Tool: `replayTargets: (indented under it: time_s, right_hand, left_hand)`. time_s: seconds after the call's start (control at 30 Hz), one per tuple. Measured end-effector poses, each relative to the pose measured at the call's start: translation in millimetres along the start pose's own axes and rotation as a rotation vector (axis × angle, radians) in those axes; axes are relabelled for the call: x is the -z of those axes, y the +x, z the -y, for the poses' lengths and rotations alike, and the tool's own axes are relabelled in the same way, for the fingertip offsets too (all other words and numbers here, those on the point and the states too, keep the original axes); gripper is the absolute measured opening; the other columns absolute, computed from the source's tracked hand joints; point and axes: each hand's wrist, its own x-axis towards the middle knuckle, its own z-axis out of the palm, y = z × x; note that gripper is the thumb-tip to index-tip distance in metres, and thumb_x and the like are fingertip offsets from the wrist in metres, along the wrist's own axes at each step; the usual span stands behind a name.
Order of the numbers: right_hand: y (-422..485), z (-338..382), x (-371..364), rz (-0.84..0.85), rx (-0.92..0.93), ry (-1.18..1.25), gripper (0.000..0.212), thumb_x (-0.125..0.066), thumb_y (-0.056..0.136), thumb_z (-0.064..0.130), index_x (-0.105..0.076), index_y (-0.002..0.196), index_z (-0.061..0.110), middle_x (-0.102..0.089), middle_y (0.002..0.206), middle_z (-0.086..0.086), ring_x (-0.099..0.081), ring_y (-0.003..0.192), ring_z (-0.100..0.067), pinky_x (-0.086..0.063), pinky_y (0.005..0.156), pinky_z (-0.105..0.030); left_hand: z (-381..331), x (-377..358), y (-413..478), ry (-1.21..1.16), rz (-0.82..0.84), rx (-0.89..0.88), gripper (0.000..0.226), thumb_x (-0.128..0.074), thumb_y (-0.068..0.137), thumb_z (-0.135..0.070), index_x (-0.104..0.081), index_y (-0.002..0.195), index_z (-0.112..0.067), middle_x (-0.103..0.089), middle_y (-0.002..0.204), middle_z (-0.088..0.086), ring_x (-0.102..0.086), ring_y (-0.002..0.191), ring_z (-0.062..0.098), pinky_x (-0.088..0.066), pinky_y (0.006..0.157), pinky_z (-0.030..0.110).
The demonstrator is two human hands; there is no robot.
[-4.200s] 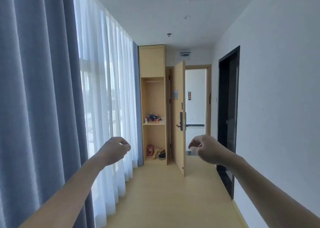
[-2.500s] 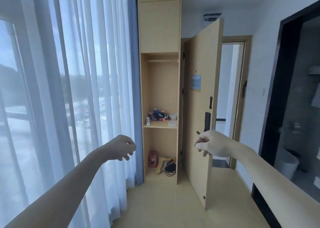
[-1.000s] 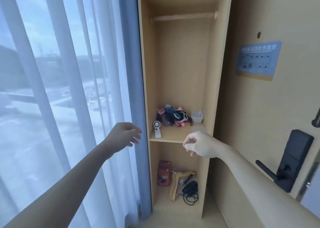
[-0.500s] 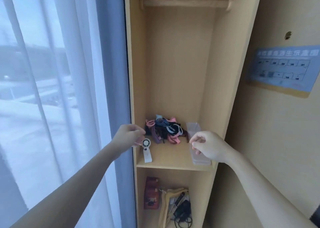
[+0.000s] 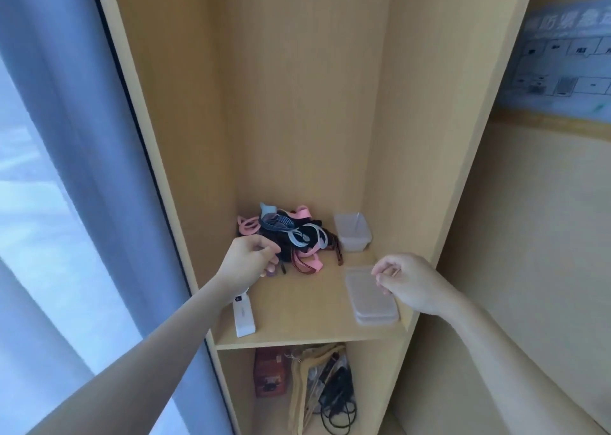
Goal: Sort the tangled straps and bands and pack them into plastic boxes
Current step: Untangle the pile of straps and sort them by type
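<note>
Hovering at the near left edge of the heap, the left hand (image 5: 248,264) has its fingers curled in towards the thumb. Its fingertips meet the nearest bands, but whether they pinch one cannot be told. The right hand (image 5: 408,284) is loosely fisted, thumb against forefinger, with nothing visible in it. It hangs just over the far right corner of a stack of flat, frosted clear plastic lids (image 5: 372,304).

Between the hands lies the tangled heap of pink, black, grey-blue and brown straps and bands (image 5: 292,239), towards the back left of the pale wooden shelf (image 5: 304,322). Just to the right of the heap, against the cupboard's right wall, stands an open, empty, clear plastic box (image 5: 352,236). The lid stack lies nearer the front edge, apart from the box.

Under the left forearm a small white plastic device (image 5: 244,317) rests at the front left of the shelf.

In the compartment below, a red carton (image 5: 269,376) stands at the left, with wooden clothes hangers (image 5: 302,385) and a coiled black cable (image 5: 337,401) beside it. A blue-grey curtain (image 5: 82,137) hangs left of the cupboard. A blue printed notice (image 5: 568,61) is fixed to the panel at the right.
</note>
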Motion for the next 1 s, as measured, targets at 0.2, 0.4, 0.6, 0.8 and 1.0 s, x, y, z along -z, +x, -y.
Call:
replayTargets:
  time_s: [0.2,0.4,0.6,0.8,1.0]
  right_hand:
    - [91.7,-21.0,-2.8,0.025,0.101,0.005,0.017,-0.057,0.098,0.022,-0.068,0.092,0.033,-0.068,0.083,0.012,-0.060,0.076,0.008,-0.041,0.062,-0.006]
    - [176.3,-25.9,-10.5,0.051,0.175,0.071,0.017,-0.060,0.096,0.015,-0.071,0.096,0.028,-0.069,0.089,0.012,-0.062,0.079,0.006,-0.043,0.065,-0.006]
    - [233.5,-32.0,-54.0,0.127,0.144,0.104,0.029,-0.057,0.093,0.008,-0.068,0.085,0.034,-0.069,0.084,0.014,-0.062,0.075,0.005,-0.046,0.066,-0.016]
    - [259.8,-39.0,-85.4,0.139,0.082,-0.026,0.019,-0.059,0.094,0.015,-0.071,0.094,0.030,-0.067,0.090,0.019,-0.052,0.081,0.025,-0.035,0.063,0.004]
    - [286.1,-34.3,-91.6,0.091,0.024,0.026,0.028,-0.058,0.091,0.007,-0.071,0.078,0.028,-0.070,0.079,0.017,-0.065,0.070,-0.004,-0.051,0.064,-0.019]
  left_hand:
    - [31.7,-26.3,64.6,0.033,0.019,0.028,0.014,-0.059,0.096,-0.005,-0.072,0.090,-0.008,-0.075,0.079,0.011,-0.062,0.065,0.012,-0.052,0.060,0.023]
    - [63.8,-44.8,105.3,0.031,-0.075,0.092,0.014,-0.067,0.095,-0.015,-0.074,0.083,-0.013,-0.071,0.073,0.004,-0.060,0.062,0.007,-0.051,0.063,0.022]
    - [85.8,-53.2,132.1,-0.011,-0.144,0.181,0.009,-0.072,0.091,-0.011,-0.073,0.082,-0.009,-0.064,0.064,-0.004,-0.055,0.057,0.007,-0.046,0.061,0.017]
    - [103.1,-53.3,161.7,-0.088,-0.138,0.205,0.017,-0.073,0.091,-0.012,-0.070,0.086,0.005,-0.047,0.063,-0.001,-0.040,0.054,0.005,-0.037,0.057,0.011]
    - [123.5,-60.0,166.8,-0.175,-0.058,0.254,0.012,-0.063,0.095,-0.003,-0.068,0.084,-0.004,-0.045,0.059,-0.009,-0.041,0.056,0.004,-0.035,0.056,0.012]
